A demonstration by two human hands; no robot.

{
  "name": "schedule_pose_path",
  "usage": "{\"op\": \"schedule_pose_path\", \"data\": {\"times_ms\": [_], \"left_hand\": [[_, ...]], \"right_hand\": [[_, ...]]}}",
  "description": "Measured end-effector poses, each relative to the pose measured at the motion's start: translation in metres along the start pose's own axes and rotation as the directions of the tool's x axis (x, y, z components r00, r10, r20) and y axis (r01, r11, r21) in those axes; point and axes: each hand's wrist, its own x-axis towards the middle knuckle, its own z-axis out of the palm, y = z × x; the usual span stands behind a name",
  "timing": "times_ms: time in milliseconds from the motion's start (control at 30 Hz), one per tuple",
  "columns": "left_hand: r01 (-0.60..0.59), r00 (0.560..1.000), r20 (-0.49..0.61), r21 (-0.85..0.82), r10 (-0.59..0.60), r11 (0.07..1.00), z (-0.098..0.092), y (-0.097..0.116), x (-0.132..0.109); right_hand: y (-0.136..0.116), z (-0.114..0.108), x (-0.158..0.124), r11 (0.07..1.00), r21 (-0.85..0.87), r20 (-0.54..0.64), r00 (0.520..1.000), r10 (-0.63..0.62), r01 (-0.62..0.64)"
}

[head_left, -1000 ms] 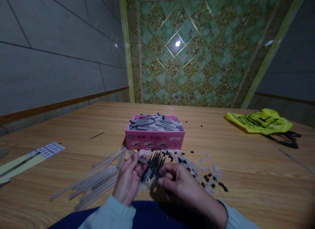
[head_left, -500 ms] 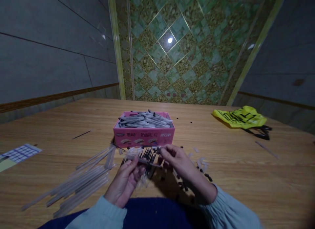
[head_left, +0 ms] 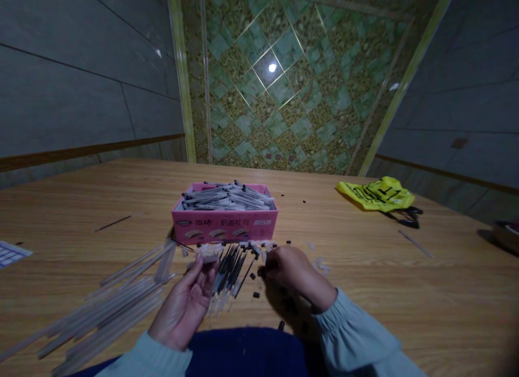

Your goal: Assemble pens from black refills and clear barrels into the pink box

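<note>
- My left hand kept its grip clamped on a clear tube; a slack pinch could have dropped it among the refills.
- My right hand was curled together over black caps on the table; I judged a nudge would scatter them.

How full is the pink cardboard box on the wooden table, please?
Full: the pink cardboard box is heaped with grey pens that rise above its rim, some ends poking over the edges.

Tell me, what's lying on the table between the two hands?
Between the left hand and right hand, the head view shows black pen refills and small black caps.
</note>
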Motion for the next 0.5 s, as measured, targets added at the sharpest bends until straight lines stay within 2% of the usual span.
{"op": "schedule_pose_path", "data": {"times_ms": [200, 367, 433, 500], "left_hand": [[-0.002, 1.0, 0.01, 0.004, 0.002, 1.0, 0.002, 0.0, -0.001], [-0.007, 1.0, 0.02, 0.023, 0.007, 1.0, 0.0, -0.002, -0.001], [-0.007, 1.0, 0.023, 0.031, 0.006, 1.0, 0.0, -0.002, -0.001], [-0.011, 1.0, 0.028, 0.045, 0.01, 0.999, 0.0, -0.003, -0.002]], "right_hand": [[-0.012, 0.009, -0.001, 1.0, -0.002, 0.045, 0.999, -0.017, 0.017], [-0.024, 0.014, -0.007, 0.987, 0.041, 0.153, 0.975, -0.159, 0.155], [-0.027, 0.017, -0.009, 0.986, 0.031, 0.14, 0.976, -0.166, 0.163], [-0.029, 0.021, -0.01, 0.982, 0.095, 0.085, 0.982, -0.171, 0.163]]}}
